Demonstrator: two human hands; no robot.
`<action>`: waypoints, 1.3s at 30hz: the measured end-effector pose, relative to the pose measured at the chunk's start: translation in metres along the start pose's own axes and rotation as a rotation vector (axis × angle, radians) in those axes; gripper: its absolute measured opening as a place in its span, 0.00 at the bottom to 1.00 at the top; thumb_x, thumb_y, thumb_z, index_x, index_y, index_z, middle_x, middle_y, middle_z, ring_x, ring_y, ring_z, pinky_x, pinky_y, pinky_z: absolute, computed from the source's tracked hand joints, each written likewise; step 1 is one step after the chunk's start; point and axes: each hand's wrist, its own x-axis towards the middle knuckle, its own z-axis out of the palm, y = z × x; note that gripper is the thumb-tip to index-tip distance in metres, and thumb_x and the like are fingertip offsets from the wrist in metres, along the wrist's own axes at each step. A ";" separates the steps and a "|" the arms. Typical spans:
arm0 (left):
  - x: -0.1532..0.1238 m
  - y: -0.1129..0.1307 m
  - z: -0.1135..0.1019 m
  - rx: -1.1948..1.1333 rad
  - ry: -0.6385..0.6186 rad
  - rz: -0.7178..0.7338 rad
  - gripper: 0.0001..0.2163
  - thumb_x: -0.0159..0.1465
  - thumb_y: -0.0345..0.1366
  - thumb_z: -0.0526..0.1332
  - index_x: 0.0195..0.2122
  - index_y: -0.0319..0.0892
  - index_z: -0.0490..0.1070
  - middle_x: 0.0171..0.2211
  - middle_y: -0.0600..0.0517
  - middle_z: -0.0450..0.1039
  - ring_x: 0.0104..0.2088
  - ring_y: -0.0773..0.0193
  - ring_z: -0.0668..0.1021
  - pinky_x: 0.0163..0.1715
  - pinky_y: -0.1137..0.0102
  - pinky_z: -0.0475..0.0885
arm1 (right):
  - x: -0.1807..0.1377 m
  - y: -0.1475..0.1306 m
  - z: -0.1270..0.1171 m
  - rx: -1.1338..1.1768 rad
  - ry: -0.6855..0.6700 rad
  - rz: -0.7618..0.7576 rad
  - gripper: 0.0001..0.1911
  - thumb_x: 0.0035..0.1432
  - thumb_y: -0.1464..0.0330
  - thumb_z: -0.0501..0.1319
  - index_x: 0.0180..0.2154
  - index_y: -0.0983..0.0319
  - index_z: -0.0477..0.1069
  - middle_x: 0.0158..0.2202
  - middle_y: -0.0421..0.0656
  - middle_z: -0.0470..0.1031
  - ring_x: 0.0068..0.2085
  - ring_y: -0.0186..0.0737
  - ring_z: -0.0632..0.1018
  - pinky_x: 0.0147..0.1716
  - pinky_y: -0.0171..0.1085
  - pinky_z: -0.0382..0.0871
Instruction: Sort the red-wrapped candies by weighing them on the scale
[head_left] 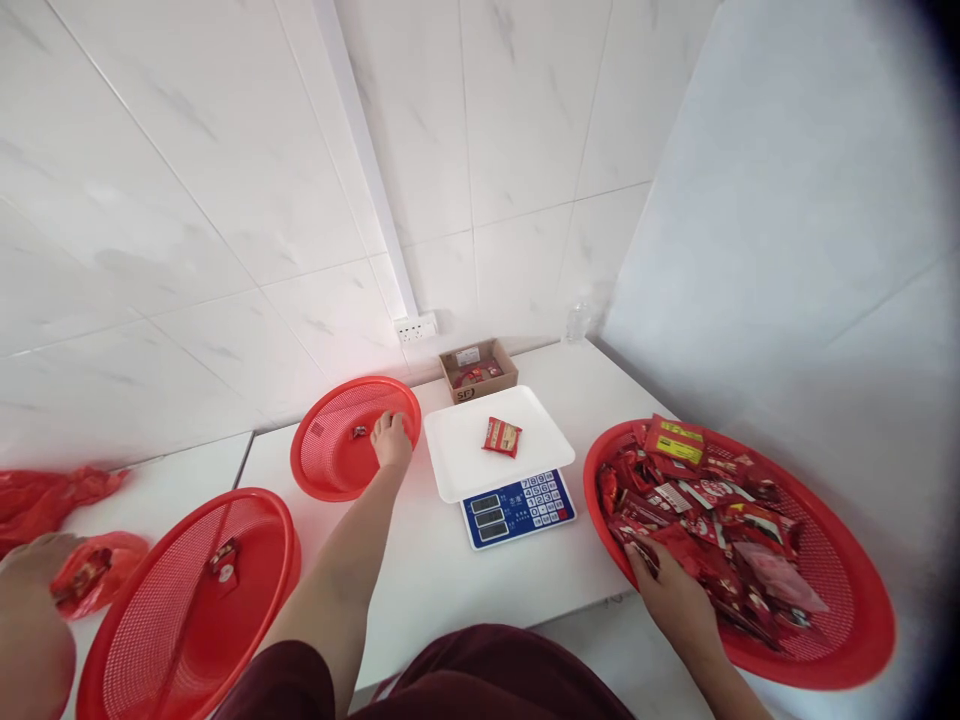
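Note:
My left hand [391, 441] reaches over the right rim of a red mesh basket [330, 400]. Its fingers point down into the basket, slightly apart, and I see nothing held in them. A small wrapped snack [359, 432] lies in that basket near the fingertips. On the right, my right hand [673, 592] dips over the near rim of a large red basket [862, 600] heaped with red snack packets [697, 515]. Its thumb and fingers close on a small dark red packet [646, 560], partly covered by the hand.
Between the baskets stands a digital scale [517, 508]; one red packet [501, 437] lies on its white pan [457, 455]. Behind is a cardboard box [478, 370]. At left, another person's hand [41, 560] is by red plastic bags [105, 570] and another red basket [281, 520].

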 end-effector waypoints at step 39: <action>-0.075 -0.067 -0.031 0.200 -0.399 -0.032 0.24 0.64 0.44 0.46 0.55 0.38 0.66 0.53 0.37 0.70 0.51 0.43 0.73 0.53 0.49 0.60 | 0.027 -0.003 -0.035 -0.008 0.029 0.043 0.20 0.59 0.63 0.47 0.46 0.61 0.71 0.43 0.49 0.77 0.46 0.45 0.75 0.46 0.41 0.65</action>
